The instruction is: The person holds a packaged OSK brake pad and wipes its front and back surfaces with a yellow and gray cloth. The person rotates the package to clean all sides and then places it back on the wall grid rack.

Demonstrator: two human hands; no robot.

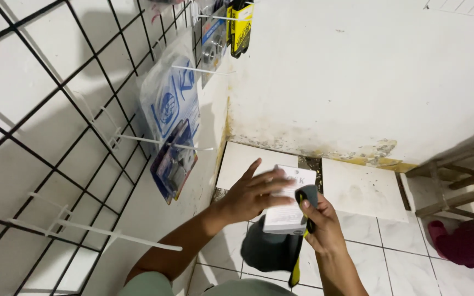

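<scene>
The left hand (253, 194) lies flat, fingers spread, on a white box (287, 211) upright between both hands, while the right hand (319, 222), just right, grips a black-yellow tool (306, 195).

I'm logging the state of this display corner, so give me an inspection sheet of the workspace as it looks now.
Surface: white tiled floor, stained and dirty along the foot of the wall.
Job's things: small white box held between both hands; black and yellow tool gripped alongside it.
Clutter: dark red cloth on the floor at right; loose white tile leaning at the wall's foot.
Grippers: left hand lies flat on the box; right hand closed around the tool.
Cables: nothing seen.
Surroundings: black wire grid with white pegs, hanging packaged goods, wooden frame at right.
</scene>
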